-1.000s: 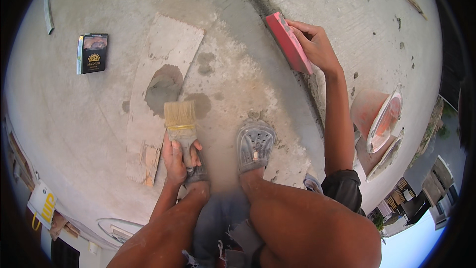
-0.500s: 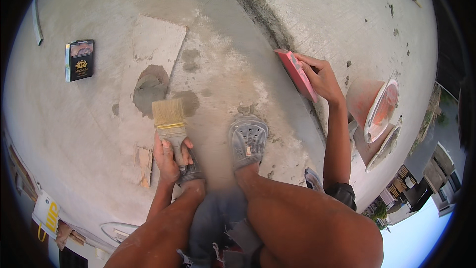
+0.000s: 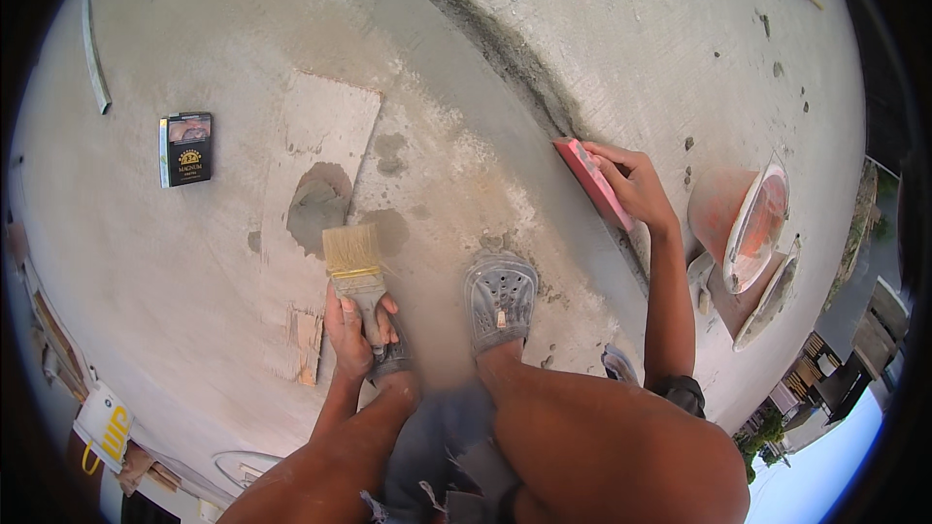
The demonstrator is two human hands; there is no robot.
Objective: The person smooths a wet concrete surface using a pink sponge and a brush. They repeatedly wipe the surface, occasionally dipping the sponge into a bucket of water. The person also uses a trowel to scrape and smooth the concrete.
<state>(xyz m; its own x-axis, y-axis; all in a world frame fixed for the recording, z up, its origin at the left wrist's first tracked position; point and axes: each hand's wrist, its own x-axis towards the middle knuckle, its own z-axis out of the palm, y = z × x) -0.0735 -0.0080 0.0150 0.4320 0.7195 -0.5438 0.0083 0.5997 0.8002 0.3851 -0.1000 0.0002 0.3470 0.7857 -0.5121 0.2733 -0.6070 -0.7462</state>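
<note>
My left hand (image 3: 349, 338), low beside my left shoe, is wrapped round the handle of a wide paintbrush (image 3: 352, 257) with pale bristles pointing away from me. Ahead to the right, my right hand (image 3: 633, 189) grips a pink hand float (image 3: 594, 182) with grey smears on it. The float is tilted against the edge of a smooth, damp grey mortar strip (image 3: 524, 126), beside a dark groove. Just beyond the brush, a lump of wet mortar (image 3: 318, 202) sits on a thin pale board (image 3: 335, 116).
Two mortar-stained buckets (image 3: 716, 204) lie tipped over at the right. A black cigarette pack (image 3: 186, 150) and a metal strip (image 3: 94, 49) are on the left floor. A small wood scrap (image 3: 306, 347) lies near my left hand. My grey clogs (image 3: 500, 296) stand on the concrete.
The whole view has shifted, so the floor things appear lower and farther right. Both hands keep their holds. The float stays at the strip's edge, perhaps slightly nearer me.
</note>
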